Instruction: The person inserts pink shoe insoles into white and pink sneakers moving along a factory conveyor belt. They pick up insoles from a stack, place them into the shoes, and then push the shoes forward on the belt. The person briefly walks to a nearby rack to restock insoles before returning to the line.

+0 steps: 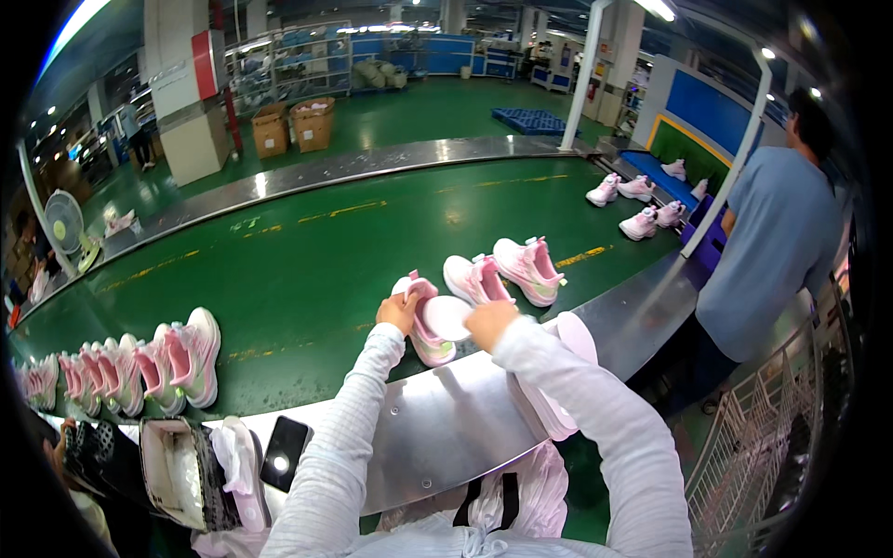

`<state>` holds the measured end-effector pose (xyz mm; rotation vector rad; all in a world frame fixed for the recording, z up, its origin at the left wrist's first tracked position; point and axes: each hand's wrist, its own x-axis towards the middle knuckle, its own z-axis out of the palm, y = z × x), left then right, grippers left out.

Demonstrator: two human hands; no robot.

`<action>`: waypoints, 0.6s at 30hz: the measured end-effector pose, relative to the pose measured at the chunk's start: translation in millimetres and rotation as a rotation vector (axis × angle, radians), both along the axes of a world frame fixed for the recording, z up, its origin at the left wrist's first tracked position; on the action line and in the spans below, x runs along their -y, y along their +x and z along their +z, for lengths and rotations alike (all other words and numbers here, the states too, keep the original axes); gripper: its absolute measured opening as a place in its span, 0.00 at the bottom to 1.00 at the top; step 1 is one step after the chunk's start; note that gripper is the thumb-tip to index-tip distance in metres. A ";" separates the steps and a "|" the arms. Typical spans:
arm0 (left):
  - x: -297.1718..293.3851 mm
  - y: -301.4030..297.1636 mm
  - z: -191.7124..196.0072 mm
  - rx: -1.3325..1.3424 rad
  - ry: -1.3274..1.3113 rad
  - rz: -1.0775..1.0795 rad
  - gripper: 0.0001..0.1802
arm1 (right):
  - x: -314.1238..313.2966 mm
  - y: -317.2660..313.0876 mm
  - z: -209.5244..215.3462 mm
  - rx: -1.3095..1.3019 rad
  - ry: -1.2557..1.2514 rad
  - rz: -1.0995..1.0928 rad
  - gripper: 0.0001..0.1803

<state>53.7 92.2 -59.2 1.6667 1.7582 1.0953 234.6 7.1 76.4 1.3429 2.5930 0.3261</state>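
Note:
A pink and white sneaker [433,346] stands at the near edge of the green conveyor belt [307,270]. My left hand [398,312] is closed on the upper of this sneaker, at its far left side. In my right hand [491,325] is a white insole [446,318], its rounded end over the shoe's opening; the fingers are partly blurred. Just beyond, a pair of similar sneakers, one [476,279] beside the other [528,270], stands on the belt. A stack of pale insoles [549,395] lies below my right forearm, partly covered by it.
Several pink sneakers [191,358] line the belt's left edge. A dark phone [286,453], a single shoe [244,474] and an open box [174,474] lie near my left arm. At right stands a person in a blue shirt [772,242], near a wire rack [758,437].

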 end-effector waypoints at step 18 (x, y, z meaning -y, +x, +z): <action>-26.2 -42.0 -44.4 0.311 0.117 -0.339 0.16 | -158.2 -114.8 -153.0 -0.850 -0.611 -0.846 0.23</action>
